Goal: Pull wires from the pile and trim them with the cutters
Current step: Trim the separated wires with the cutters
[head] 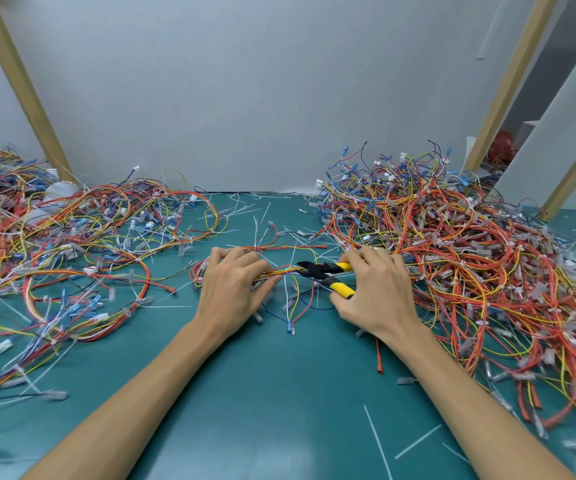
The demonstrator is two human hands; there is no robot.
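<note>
1. You are gripping a wire bundle (281, 270) with your left hand (234, 289). The fingers (245, 259) are curling over the red, yellow and orange strands, and the thumb is closing in from the near side, keeping them low over the desk (262, 393).
2. You are holding the cutters (317, 270) in your right hand (380, 292), with the fingers (361, 259) wrapping round the yellow handles (the handles are standing spread apart).
3. The black head of the cutters is pointing left and meeting the bundle just beside your left thumb. Whether the blades are biting a strand is hard to tell, since the wires are crossing thickly there.
4. Loose ends of the bundle are trailing toward you between your hands: thin blue, yellow and red strands ending in small terminals.
5. The right pile (470, 258) is lying just beside your right hand, mostly red and orange, and rising toward the grey wall (262, 98).
6. The left pile (54, 237) is spreading flatter across the other side of the desk, with more blue and purple mixed in.
7. White cable-tie offcuts (418, 441) are lying scattered over the green surface, both near you and behind the bundle.
8. A short red wire piece (379, 358) is lying by your right wrist.
9. Wooden posts (20, 84) are slanting up at both sides.
</note>
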